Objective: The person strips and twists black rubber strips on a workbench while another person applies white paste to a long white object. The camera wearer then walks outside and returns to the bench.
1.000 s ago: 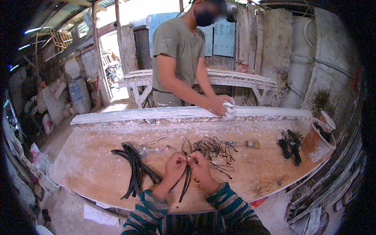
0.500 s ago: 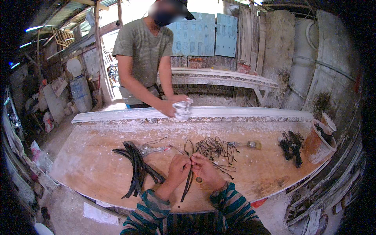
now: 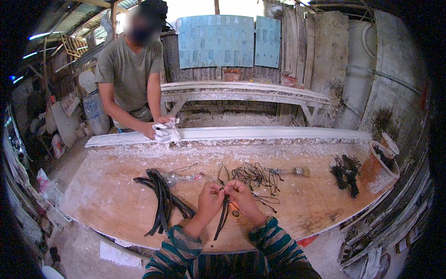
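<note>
My left hand and my right hand meet over the middle of the wooden table. Their fingertips pinch the top of a thin black strip, whose lower end hangs toward me. What exactly lies between the fingertips is too small to make out. Beside my right hand rests a thing with an orange, ring-like end; the rest of it is partly covered. A bunch of thick black strips lies left of my left hand. Beyond my right hand is a tangle of thin black cords.
A paintbrush lies past the cords. Bundled black cords sit near a stained bucket at the right. A long white moulding runs along the far edge, where a co-worker rubs it with a white cloth-like thing.
The co-worker has moved left along the moulding, hands and white thing included. My hands have shifted slightly, fingertips still together on the strip; more of the orange-ended thing shows.
</note>
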A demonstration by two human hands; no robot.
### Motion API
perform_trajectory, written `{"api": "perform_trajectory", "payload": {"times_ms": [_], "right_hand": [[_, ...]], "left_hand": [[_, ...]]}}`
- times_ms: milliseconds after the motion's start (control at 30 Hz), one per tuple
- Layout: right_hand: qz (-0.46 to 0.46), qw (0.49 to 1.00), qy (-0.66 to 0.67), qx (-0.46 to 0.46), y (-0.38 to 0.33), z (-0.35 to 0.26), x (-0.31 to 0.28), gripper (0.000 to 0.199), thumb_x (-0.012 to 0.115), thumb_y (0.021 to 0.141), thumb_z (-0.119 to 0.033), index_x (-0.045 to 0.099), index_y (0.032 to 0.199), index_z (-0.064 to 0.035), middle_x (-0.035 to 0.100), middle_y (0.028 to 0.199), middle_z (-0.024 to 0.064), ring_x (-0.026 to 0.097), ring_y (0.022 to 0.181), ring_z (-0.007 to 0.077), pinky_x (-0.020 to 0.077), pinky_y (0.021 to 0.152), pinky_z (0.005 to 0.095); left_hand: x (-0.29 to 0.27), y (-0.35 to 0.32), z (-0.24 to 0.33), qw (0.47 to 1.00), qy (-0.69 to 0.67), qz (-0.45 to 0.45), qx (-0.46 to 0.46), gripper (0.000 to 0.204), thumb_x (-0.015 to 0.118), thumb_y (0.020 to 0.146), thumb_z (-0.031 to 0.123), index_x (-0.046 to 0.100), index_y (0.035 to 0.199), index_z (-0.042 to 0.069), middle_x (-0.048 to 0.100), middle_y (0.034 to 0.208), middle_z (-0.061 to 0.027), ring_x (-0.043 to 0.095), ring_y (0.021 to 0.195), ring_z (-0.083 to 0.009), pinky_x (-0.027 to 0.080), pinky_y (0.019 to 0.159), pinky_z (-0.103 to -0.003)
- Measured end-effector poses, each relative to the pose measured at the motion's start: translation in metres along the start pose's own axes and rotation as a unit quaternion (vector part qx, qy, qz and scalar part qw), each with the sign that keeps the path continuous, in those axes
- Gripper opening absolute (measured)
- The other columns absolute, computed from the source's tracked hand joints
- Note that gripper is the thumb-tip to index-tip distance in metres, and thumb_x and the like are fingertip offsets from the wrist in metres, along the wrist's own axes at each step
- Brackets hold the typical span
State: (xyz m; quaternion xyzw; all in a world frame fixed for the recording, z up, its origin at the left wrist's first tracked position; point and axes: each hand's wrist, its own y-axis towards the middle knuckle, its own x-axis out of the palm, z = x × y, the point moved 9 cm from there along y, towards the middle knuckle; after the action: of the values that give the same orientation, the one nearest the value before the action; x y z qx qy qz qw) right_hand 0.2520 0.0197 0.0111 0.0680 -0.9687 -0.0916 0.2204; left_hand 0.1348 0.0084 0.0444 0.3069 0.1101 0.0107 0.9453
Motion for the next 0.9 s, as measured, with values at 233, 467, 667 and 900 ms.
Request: {"api": "perform_trajectory", "payload": {"times_ms": [233, 467, 667, 900], "right_hand": [[0.073, 0.966, -0.237, -0.075, -0.008, -0.023, -0.003, 0.012, 0.057, 0.085, -0.013, 0.059, 0.087, -0.0017, 0.055, 0.072, -0.0018, 0.047, 0.062, 0.0033, 0.037, 0.054, 0.0172], [0.067, 0.949, -0.285, -0.118, -0.011, -0.029, -0.001, 0.013, 0.059, 0.082, -0.009, 0.062, 0.091, 0.0003, 0.058, 0.075, 0.001, 0.051, 0.067, 0.0067, 0.0414, 0.06, 0.0207], [0.034, 0.97, -0.224, -0.085, -0.012, -0.031, 0.009, 0.01, 0.057, 0.084, -0.005, 0.06, 0.09, 0.001, 0.06, 0.078, 0.0007, 0.053, 0.07, 0.0052, 0.0426, 0.062, 0.0188], [0.066, 0.958, -0.272, -0.069, -0.007, -0.015, -0.009, 0.012, 0.059, 0.081, -0.01, 0.062, 0.087, -0.0011, 0.061, 0.073, 0.0025, 0.054, 0.065, 0.008, 0.0433, 0.058, 0.0232]], "left_hand": [[-0.002, 0.0, -0.001, 0.997, -0.073, 0.004, -0.006, 0.023, 0.059, 0.08, 0.005, 0.048, 0.1, 0.003, 0.059, 0.085, -0.0073, 0.059, 0.079, -0.0139, 0.048, 0.068, -0.026], [0.005, 0.0, -0.019, 0.991, -0.125, -0.014, -0.04, 0.022, 0.057, 0.082, 0.007, 0.05, 0.103, 0.005, 0.059, 0.088, -0.0081, 0.057, 0.082, -0.0129, 0.047, 0.069, -0.025], [0.007, 0.0, -0.017, 0.991, -0.129, -0.018, -0.038, 0.026, 0.058, 0.081, 0.005, 0.05, 0.106, 0.005, 0.058, 0.088, -0.0076, 0.056, 0.082, -0.0116, 0.047, 0.068, -0.024], [0.005, 0.002, -0.003, 0.998, -0.057, -0.024, -0.009, 0.03, 0.057, 0.079, 0.0, 0.048, 0.107, 0.005, 0.057, 0.086, -0.0057, 0.055, 0.079, -0.0109, 0.046, 0.065, -0.023]]}}
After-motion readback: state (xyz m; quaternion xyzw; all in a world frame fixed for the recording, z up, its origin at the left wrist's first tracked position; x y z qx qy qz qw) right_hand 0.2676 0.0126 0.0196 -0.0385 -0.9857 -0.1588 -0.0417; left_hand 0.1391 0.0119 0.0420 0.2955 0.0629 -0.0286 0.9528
